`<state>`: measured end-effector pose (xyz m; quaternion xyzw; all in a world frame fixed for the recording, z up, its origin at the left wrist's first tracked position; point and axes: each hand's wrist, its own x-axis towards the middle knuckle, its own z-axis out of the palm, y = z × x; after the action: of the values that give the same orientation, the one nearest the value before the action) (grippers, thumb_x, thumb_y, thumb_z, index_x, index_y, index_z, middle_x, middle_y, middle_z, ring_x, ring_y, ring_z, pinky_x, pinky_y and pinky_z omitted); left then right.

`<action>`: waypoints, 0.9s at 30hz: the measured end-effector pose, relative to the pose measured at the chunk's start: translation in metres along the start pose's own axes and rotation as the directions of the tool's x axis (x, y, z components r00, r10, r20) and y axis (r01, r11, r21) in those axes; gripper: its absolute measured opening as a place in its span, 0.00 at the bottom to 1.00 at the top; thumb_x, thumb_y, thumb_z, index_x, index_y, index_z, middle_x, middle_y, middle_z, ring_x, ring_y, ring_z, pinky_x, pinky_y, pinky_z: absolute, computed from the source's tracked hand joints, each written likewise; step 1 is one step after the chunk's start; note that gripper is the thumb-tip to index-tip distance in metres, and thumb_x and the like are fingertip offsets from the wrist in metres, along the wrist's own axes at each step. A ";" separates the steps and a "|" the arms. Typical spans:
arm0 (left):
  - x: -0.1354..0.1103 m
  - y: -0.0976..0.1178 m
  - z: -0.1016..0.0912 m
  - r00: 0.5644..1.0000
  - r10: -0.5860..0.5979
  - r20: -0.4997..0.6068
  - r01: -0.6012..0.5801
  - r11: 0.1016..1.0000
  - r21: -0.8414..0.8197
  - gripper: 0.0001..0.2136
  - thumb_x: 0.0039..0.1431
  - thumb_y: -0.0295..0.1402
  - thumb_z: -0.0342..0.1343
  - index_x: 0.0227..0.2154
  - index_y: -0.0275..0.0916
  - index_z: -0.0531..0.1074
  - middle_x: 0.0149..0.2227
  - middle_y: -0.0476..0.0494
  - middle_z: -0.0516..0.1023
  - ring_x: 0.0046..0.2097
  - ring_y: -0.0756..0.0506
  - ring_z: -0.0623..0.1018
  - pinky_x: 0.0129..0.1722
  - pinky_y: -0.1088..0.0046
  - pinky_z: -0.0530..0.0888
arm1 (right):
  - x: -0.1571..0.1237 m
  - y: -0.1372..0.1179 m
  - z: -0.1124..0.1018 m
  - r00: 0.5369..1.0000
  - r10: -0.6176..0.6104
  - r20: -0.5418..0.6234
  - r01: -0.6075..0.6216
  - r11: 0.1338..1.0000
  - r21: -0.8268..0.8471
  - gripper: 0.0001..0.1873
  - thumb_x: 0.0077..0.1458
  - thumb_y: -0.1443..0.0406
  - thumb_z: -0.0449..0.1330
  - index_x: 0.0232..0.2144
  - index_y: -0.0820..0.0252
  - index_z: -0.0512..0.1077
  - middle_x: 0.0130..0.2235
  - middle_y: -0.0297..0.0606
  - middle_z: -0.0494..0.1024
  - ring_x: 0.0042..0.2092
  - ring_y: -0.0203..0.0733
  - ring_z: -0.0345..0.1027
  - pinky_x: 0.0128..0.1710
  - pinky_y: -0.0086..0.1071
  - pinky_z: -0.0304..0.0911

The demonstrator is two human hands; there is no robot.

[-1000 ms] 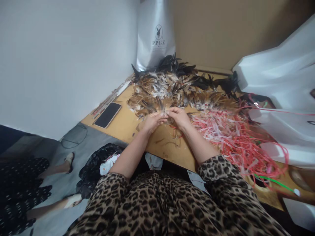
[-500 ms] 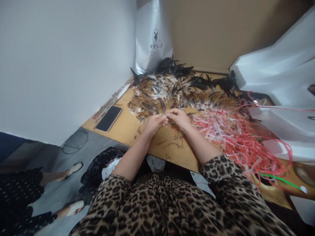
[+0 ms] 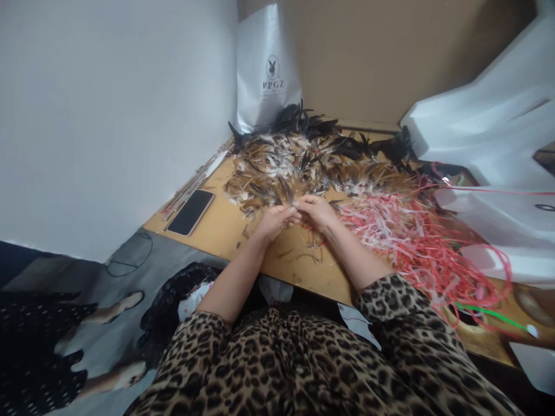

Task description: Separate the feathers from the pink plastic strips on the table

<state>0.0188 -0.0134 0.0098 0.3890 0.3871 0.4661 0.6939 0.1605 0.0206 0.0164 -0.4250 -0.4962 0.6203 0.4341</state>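
Observation:
My left hand (image 3: 278,221) and my right hand (image 3: 315,210) meet over the front of the table, fingertips touching. Both are closed in a pinch on what looks like the base of a brown feather (image 3: 286,192), whose tip points away from me. The fingers hide its lower end, and it blends with the pile behind. Just beyond my hands spreads a heap of brown, white and black feathers (image 3: 277,159). Right of my right hand lies a tangle of pink and red plastic strips (image 3: 390,231).
A phone (image 3: 191,212) lies near the left edge of the wooden table (image 3: 221,231). A white printed bag (image 3: 269,63) stands at the back, and large white sacks (image 3: 485,121) crowd the right. A black plastic bag (image 3: 167,306) and another person's feet (image 3: 128,303) are lower left.
My hands stay pinched together in nearly the same place, with a slight shift of the fingers. The view has tilted a little. The other person's feet and skirt have shifted at lower left.

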 end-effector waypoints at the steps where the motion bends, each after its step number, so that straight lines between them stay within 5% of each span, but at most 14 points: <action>1: 0.000 0.000 0.000 1.000 0.004 0.001 -0.004 1.000 0.013 0.13 0.44 0.39 0.61 0.24 0.32 0.73 0.23 0.43 0.76 0.24 0.55 0.72 0.24 0.80 0.65 | 0.000 -0.001 -0.001 1.000 -0.002 0.024 0.002 1.000 -0.014 0.18 0.32 0.55 0.67 0.22 0.62 0.70 0.19 0.29 0.69 0.22 0.31 0.61 0.25 0.27 0.58; 8: 0.007 -0.009 -0.004 0.997 0.074 -0.002 -0.073 0.985 0.158 0.12 0.47 0.39 0.59 0.25 0.33 0.73 0.25 0.41 0.77 0.23 0.53 0.73 0.23 0.78 0.65 | -0.007 -0.024 -0.005 0.990 -0.047 0.129 0.087 0.943 -0.321 0.18 0.36 0.54 0.65 0.19 0.63 0.70 0.19 0.30 0.69 0.22 0.29 0.57 0.23 0.26 0.52; 12: 0.009 -0.014 -0.004 0.995 0.096 0.023 -0.099 0.973 0.209 0.12 0.47 0.39 0.58 0.27 0.33 0.74 0.25 0.41 0.78 0.23 0.52 0.74 0.23 0.78 0.66 | -0.010 -0.026 -0.002 0.992 -0.103 0.074 0.126 0.872 -0.472 0.20 0.34 0.54 0.65 0.14 0.63 0.64 0.15 0.28 0.63 0.19 0.28 0.52 0.19 0.25 0.46; 27: 0.004 -0.009 0.001 0.988 0.156 0.007 -0.153 0.957 0.247 0.12 0.46 0.36 0.59 0.30 0.32 0.75 0.28 0.41 0.78 0.29 0.50 0.76 0.29 0.76 0.70 | -0.008 -0.024 -0.005 0.985 -0.158 0.074 0.174 0.880 -0.442 0.20 0.36 0.54 0.63 0.13 0.64 0.64 0.16 0.31 0.65 0.20 0.29 0.53 0.20 0.25 0.47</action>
<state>0.0238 -0.0123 0.0011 0.4984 0.4149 0.4694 0.5993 0.1701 0.0172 0.0406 -0.4581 -0.6674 0.4578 0.3676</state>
